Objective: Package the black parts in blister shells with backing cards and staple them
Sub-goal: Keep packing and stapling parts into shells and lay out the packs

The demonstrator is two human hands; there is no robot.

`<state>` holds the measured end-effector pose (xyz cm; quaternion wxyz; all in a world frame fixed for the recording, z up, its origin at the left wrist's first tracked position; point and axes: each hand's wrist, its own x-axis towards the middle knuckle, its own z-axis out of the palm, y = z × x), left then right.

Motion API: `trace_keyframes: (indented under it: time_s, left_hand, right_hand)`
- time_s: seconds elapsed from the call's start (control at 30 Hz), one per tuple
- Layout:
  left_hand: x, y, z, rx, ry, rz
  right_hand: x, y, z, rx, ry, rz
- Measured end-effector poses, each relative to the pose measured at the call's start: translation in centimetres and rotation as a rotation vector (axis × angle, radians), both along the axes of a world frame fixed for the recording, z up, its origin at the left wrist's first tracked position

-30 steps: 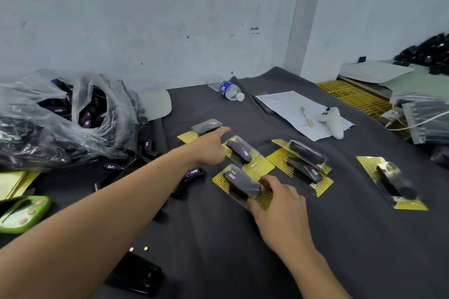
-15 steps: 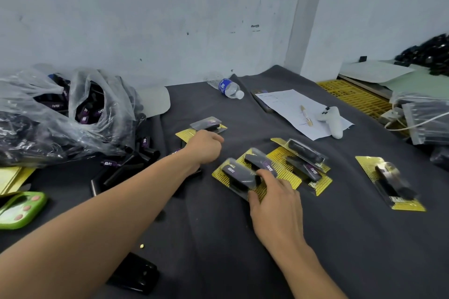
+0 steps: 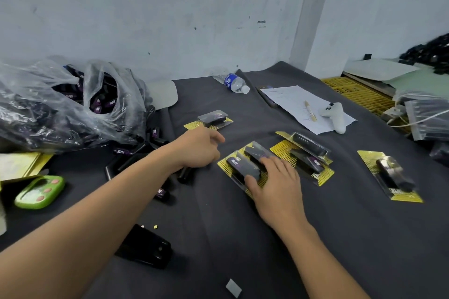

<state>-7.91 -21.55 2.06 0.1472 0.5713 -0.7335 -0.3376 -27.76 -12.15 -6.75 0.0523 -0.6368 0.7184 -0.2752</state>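
Observation:
Two blister packs [image 3: 239,165], black parts in clear shells on yellow backing cards, lie overlapped at the centre of the dark cloth. My right hand [image 3: 277,184] lies on them, thumb on the near shell and fingers on the far one. My left hand [image 3: 196,148] hovers just left of them with its fingers loosely curled and nothing visible in it. Loose black parts [image 3: 145,150] lie below and left of that hand. Another pack [image 3: 213,119] sits beyond it, a pair of packs [image 3: 306,155] lies to the right, and a single pack [image 3: 391,177] lies far right.
A clear bag of black parts [image 3: 73,104] fills the left. Yellow backing cards [image 3: 19,165] and a green case [image 3: 40,192] lie at the left edge. A black stapler [image 3: 145,246] sits near my left forearm. A water bottle [image 3: 234,82], paper [image 3: 291,99] and white controller [image 3: 335,116] lie at the back.
My left hand has drawn back from the far pack toward me. My right hand has slid the second pack in against the near one, so the two now overlap under it.

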Motion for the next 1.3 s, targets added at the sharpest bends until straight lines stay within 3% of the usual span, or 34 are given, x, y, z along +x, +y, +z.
trace_keyframes:
  time_s: [0.1,0.23,0.4,0.53,0.63,0.87,1.07,1.17,1.3]
  left_hand:
    - [1.1,1.0,0.5,-0.011,-0.164,-0.049]
    - [1.8,1.7,0.6,-0.022,-0.260,-0.083]
    - [0.9,2.0,0.3,0.002,-0.365,-0.144]
    - [-1.4,3.3,-0.8,0.105,-0.442,-0.268]
    - [-2.3,3.7,-1.0,0.011,-0.523,-0.281]
    - [-1.8,3.9,-1.3,0.268,-0.101,-0.029]
    - [-0.6,4.3,-1.6,0.227,0.333,0.168]
    - [-0.6,4.5,-1.5,0.170,0.431,0.263]
    - [-0.5,4.8,-1.8,0.140,0.493,0.333]
  right_hand:
    - [0.1,1.0,-0.4,-0.040,-0.011,0.092]
    - [-0.2,1.4,0.5,-0.152,-0.302,0.024]
    - [0.3,-0.4,1.3,0.206,-0.310,0.038]
    - [-0.3,-0.4,0.2,0.066,-0.538,-0.007]
    - [-0.8,-0.2,0.0,-0.014,-0.629,-0.027]
    - [-1.8,-0.2,-0.5,-0.182,-0.839,0.057]
    - [-3.5,-0.7,-0.5,-0.183,-1.121,0.131]
    - [-4.3,-0.7,-0.4,-0.159,-1.239,0.166]
    - [-4.5,-0.7,-0.5,-0.152,-1.260,0.188]
